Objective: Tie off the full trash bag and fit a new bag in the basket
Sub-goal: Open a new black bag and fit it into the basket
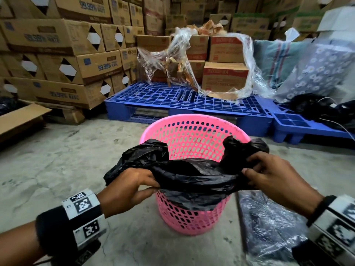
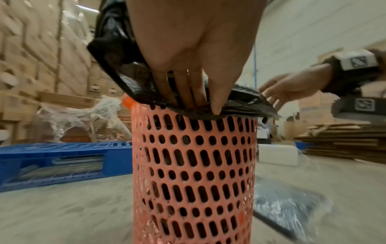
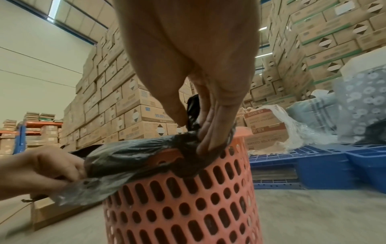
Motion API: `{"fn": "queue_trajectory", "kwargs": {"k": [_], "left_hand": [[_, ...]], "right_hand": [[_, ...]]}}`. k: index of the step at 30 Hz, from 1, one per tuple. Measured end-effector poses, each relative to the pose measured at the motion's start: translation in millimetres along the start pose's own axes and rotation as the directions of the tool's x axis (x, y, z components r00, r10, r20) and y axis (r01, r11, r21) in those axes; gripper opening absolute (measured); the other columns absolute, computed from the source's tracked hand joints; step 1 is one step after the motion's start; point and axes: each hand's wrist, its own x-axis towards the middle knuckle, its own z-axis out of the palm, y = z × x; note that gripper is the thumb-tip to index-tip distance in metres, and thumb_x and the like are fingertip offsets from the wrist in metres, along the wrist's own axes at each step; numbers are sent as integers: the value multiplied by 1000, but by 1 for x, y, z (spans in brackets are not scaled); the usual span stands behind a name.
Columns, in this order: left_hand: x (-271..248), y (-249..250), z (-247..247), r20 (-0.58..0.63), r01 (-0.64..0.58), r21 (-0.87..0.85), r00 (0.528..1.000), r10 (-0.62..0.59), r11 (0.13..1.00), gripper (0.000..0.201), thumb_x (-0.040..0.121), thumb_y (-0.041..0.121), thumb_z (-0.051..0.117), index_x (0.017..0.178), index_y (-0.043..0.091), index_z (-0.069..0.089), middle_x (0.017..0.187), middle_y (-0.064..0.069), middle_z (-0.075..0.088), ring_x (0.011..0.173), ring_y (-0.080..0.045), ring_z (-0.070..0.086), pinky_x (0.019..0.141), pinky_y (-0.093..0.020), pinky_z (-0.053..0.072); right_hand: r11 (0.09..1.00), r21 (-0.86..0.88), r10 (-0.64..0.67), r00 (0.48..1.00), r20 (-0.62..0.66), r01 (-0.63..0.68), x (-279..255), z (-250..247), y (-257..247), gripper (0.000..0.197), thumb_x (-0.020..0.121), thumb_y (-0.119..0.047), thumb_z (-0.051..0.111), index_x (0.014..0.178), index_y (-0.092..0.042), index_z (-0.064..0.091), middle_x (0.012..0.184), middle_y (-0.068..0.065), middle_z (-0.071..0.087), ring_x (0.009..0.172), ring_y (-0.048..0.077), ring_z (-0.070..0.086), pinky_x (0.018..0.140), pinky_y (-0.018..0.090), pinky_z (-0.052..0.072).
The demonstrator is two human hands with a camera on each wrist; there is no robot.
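A pink perforated basket (image 1: 194, 131) stands on the concrete floor in front of me. A black trash bag (image 1: 192, 175) is stretched across the near part of its rim, with its lower part hanging inside. My left hand (image 1: 132, 187) grips the bag's left end, thumb underneath. My right hand (image 1: 269, 173) pinches the bag's bunched right end at the rim. In the left wrist view my fingers (image 2: 188, 92) press the black bag (image 2: 240, 102) against the basket (image 2: 194, 165). In the right wrist view my right hand (image 3: 204, 132) pinches the bag (image 3: 129, 158) over the basket's rim (image 3: 167, 156).
A blue plastic pallet (image 1: 172, 100) lies just behind the basket, carrying boxes and loose clear wrap (image 1: 192, 60). Stacked cardboard cartons (image 1: 57, 54) fill the left and back. A clear-wrapped dark pack (image 1: 269, 227) lies on the floor at the basket's right.
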Motion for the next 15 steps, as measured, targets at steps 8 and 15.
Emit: {"fn": "queue_trajectory", "kwargs": {"k": [8, 15], "left_hand": [[2, -9, -22, -179, 359, -668, 772, -609, 652, 18, 81, -8, 61, 77, 4, 74, 75, -12, 77, 71, -17, 70, 65, -19, 59], [28, -32, -34, -260, 369, -743, 609, -750, 558, 21, 85, -5, 54, 88, 9, 69, 74, -7, 72, 73, -21, 66, 61, -19, 57]], "right_hand": [[995, 35, 91, 995, 40, -92, 0, -14, 19, 26, 79, -39, 65, 81, -14, 62, 77, 10, 70, 70, 29, 66, 64, 43, 53], [950, 272, 147, 988, 50, -155, 19, -15, 22, 22, 83, -24, 66, 101, -14, 59, 80, 22, 69, 66, 38, 68, 63, 47, 57]]}}
